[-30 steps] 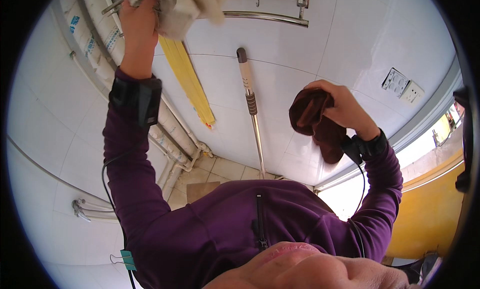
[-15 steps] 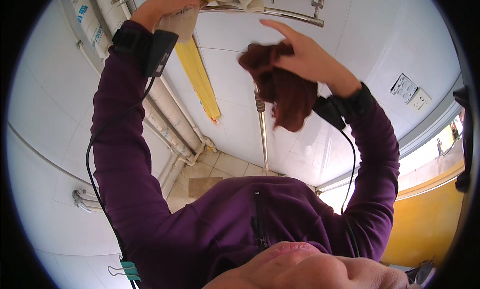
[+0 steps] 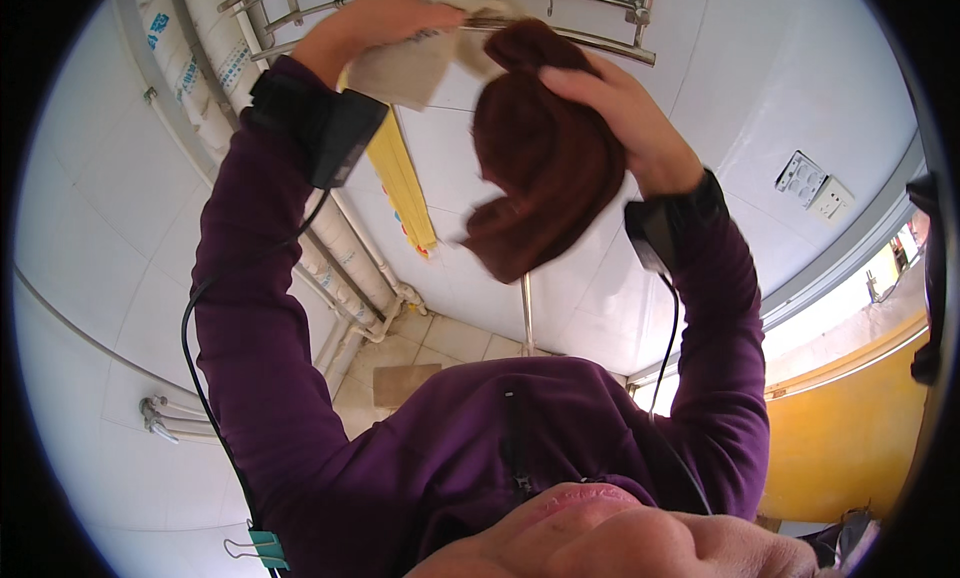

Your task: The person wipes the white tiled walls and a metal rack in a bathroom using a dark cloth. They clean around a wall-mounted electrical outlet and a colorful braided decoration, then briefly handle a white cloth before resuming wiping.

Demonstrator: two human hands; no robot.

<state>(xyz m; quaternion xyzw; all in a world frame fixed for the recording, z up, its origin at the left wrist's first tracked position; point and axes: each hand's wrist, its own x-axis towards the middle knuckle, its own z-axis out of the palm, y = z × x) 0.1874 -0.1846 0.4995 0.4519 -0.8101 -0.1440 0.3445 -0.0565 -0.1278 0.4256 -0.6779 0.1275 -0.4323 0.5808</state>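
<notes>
At the top of the view, my left hand [image 3: 388,20] is closed on a beige cloth [image 3: 405,70], which drapes below the fingers beside the metal rack [image 3: 590,40]. Part of that cloth lies against the rack bars. My right hand [image 3: 640,118] grips a dark brown cloth [image 3: 550,168], with the thumb on its near face and the other fingers hidden behind. The brown cloth hangs in loose folds, blurred at its lower edge, and its top overlaps the rack.
A yellow strip-like cloth [image 3: 402,183] hangs below the rack on the white tiled wall. Wrapped pipes [image 3: 205,78] run down the left corner. A metal pole [image 3: 528,308] stands behind the brown cloth. Sockets [image 3: 815,186] sit on the right wall; a tap [image 3: 155,418] is at left.
My right hand has lifted the brown cloth up and in toward the rack, and it hangs more spread out. My left hand has shifted right along the rack with the beige cloth.
</notes>
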